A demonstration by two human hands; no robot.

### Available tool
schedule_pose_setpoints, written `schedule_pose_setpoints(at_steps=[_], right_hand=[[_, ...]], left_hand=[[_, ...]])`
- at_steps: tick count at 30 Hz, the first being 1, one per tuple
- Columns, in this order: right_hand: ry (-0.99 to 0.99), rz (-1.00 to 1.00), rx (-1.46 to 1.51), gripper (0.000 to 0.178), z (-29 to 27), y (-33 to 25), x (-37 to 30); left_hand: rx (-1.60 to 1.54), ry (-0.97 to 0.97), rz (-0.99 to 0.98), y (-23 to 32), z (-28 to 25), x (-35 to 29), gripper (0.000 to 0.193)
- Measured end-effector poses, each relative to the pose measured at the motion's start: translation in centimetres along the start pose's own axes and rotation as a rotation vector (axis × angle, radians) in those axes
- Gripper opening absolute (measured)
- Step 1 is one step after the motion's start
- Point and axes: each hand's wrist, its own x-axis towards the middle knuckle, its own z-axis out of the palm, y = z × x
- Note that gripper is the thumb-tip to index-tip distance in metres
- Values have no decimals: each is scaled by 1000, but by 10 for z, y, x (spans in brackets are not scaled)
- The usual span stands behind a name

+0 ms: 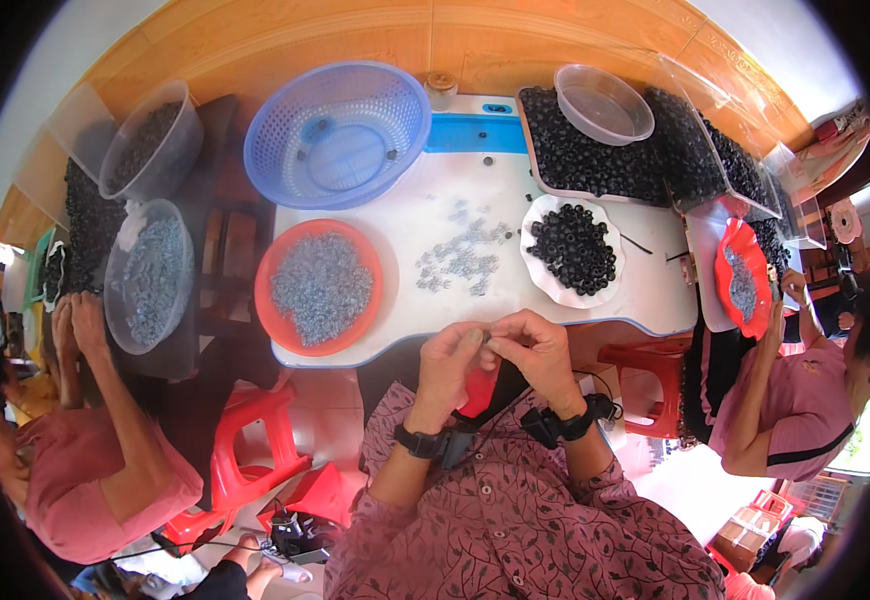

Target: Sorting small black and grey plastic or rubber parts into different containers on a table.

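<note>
- near the centre of the frame, the person's left hand (445, 365) is pinching a small dark piece (486, 338) between its thumb and fingertips.
- the right hand (537, 350) is meeting it there, its thumb and forefinger also pinching at the piece; the fingers are partly hiding its shape.
- both hands are hovering just below the front edge of a white counter with a blue rim (645, 295).
- small clear pieces (460, 262) are lying scattered across the middle of the counter.
- left of centre, a round orange-red plastic bowl (266, 300) is holding a heap of small translucent grey-blue pieces (322, 285).
- right of centre, a white scalloped plate (543, 287) is carrying black ring-shaped pieces (573, 248).
- at the upper left of the counter, a round blue perforated plastic basket (273, 150) is standing with a few dark bits inside.
- at the frame's left and right, two people in pink tops are sitting.
</note>
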Motion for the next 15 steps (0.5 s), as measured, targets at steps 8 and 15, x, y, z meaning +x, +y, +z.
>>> schedule_pose_setpoints(at_steps=[8,15], right_hand=[[-72,99,230,11,2,3,8],[109,-100,-305,17,12,24,27]], left_hand=[[188,20,37,4,-4,-5,22],[16,69,13,7,-15,-4,21]])
